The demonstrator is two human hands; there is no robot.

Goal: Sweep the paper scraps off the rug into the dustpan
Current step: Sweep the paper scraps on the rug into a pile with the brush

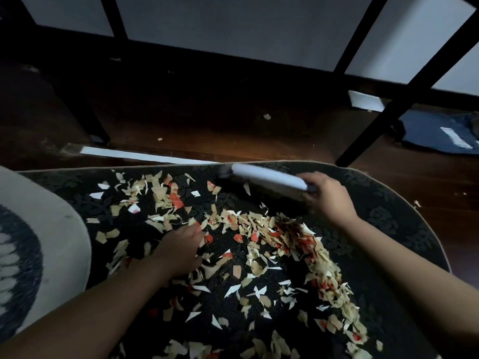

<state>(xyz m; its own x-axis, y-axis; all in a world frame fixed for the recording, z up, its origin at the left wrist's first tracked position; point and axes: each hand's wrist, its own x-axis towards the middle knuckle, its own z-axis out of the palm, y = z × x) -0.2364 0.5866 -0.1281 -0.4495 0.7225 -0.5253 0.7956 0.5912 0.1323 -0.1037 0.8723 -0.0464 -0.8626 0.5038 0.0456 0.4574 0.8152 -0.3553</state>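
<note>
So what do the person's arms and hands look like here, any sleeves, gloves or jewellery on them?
Both forearms are bare as far as the frame shows: no sleeves reach into view. The left hand and right hand wear no gloves. No watch, bracelet or ring is visible, though the light is dim and the fingers are partly hidden, so a small ring cannot be ruled out.

Both forearms were bare up to the frame's lower edge, with no sleeve showing on either. The left hand (178, 251) and right hand (325, 196) were ungloved, and no ring, watch or band showed on them.
</note>
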